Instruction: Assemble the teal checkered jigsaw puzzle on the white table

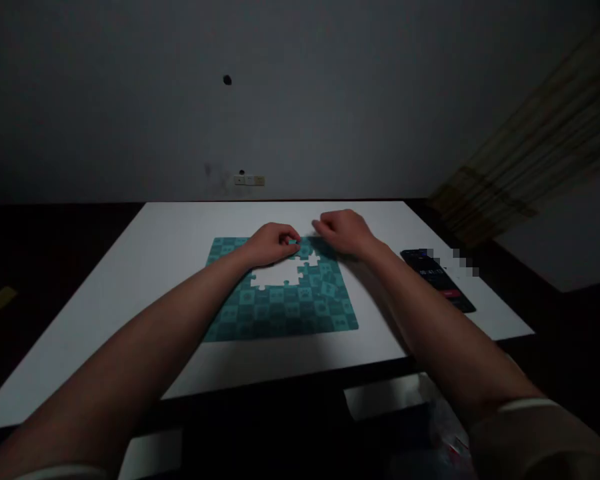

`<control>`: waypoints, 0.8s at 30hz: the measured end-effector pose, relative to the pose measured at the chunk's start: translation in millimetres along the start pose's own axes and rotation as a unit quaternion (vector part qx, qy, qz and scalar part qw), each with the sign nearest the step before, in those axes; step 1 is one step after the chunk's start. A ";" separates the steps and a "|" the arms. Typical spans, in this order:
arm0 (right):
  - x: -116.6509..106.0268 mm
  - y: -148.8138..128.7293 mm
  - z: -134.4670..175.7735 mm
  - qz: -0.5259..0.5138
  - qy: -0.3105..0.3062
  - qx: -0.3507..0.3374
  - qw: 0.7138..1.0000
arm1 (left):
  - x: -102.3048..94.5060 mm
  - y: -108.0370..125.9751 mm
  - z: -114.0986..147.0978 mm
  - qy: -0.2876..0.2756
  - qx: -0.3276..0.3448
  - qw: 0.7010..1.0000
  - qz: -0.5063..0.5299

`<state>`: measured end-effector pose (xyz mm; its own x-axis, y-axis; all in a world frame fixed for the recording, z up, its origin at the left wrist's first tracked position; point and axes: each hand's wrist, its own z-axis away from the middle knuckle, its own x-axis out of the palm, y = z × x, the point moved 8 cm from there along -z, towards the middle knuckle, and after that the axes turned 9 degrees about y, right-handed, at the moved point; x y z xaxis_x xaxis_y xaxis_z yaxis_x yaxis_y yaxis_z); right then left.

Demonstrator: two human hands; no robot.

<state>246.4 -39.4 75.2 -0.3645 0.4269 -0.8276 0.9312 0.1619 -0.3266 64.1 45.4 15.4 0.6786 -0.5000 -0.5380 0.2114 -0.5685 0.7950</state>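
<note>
A teal jigsaw puzzle (280, 317) with a checkered pattern and paw prints lies flat on the white table. White gaps show through its middle and upper right. Over its far part rests my left hand (273, 245), thumb and fingers curled together at a puzzle piece (297, 243) near the far edge. Most of that piece is hidden by the fingers. My right hand (344, 231) is closed just beyond the puzzle's far right corner, its fingers folded in; whether anything is inside cannot be seen. One piece (329, 289) sits slightly askew at the right.
On the right side of the white table (175, 223) lies a dark phone (443, 283) showing a timer. Behind the table stands a grey wall (330, 120) with sockets (249, 180). A curtain (520, 160) hangs at the right. Below the near edge are pale and clear plastic items (450, 427).
</note>
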 end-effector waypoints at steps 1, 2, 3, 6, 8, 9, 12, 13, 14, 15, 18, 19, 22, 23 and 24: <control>-4.1 25.4 -0.1 0.008 0.011 0.036 0.999 | 0.6 -0.2 0.6 -0.002 -0.002 1.000 -0.006; -5.6 43.9 2.1 0.010 0.015 0.052 0.998 | 1.3 0.0 1.2 -0.006 -0.004 1.000 -0.011; -4.2 57.4 5.4 0.007 0.014 0.060 0.998 | 2.1 0.6 1.7 -0.011 -0.006 1.000 -0.017; 8.6 78.8 13.1 -0.009 0.005 0.082 0.997 | 5.1 3.4 1.5 -0.026 -0.011 0.999 -0.034; 18.8 86.7 11.6 -0.019 0.003 0.104 0.994 | 7.2 5.0 0.0 -0.031 -0.014 0.998 -0.051; 22.9 90.7 9.0 -0.023 0.004 0.117 0.993 | 8.2 5.8 -0.8 -0.032 -0.014 0.997 -0.061; 29.8 102.7 -0.2 -0.036 0.009 0.149 0.988 | 11.0 9.6 -1.2 -0.039 -0.008 0.994 -0.100; 30.7 106.1 -2.4 -0.041 0.011 0.156 0.987 | 11.9 11.6 -0.6 -0.043 -0.005 0.992 -0.115; 31.4 108.9 -3.8 -0.046 0.011 0.161 0.986 | 12.7 14.0 0.2 -0.047 -0.001 0.990 -0.131; 31.9 110.9 -4.4 -0.051 0.010 0.164 0.985 | 13.6 16.8 1.0 -0.052 0.004 0.987 -0.149; 34.3 113.1 -3.8 -0.063 0.002 0.165 0.984 | 17.1 27.2 3.1 -0.066 0.025 0.976 -0.204; 35.3 113.0 -3.4 -0.066 -0.001 0.165 0.984 | 18.4 30.5 3.7 -0.069 0.031 0.973 -0.220; 37.5 112.3 -3.4 -0.073 -0.008 0.163 0.984 | 22.3 38.0 5.2 -0.077 0.044 0.963 -0.254; 37.8 112.3 -3.8 -0.074 -0.009 0.163 0.984 | 23.4 39.2 5.7 -0.078 0.046 0.961 -0.260; 38.0 112.4 -4.2 -0.075 -0.009 0.164 0.983 | 24.1 39.7 6.1 -0.078 0.046 0.960 -0.263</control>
<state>337.3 -1.3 9.0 -0.5012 0.4039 -0.7653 0.8156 -0.0751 -0.5738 84.5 6.8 32.3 0.3799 -0.2147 -0.8998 0.4282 -0.8214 0.3768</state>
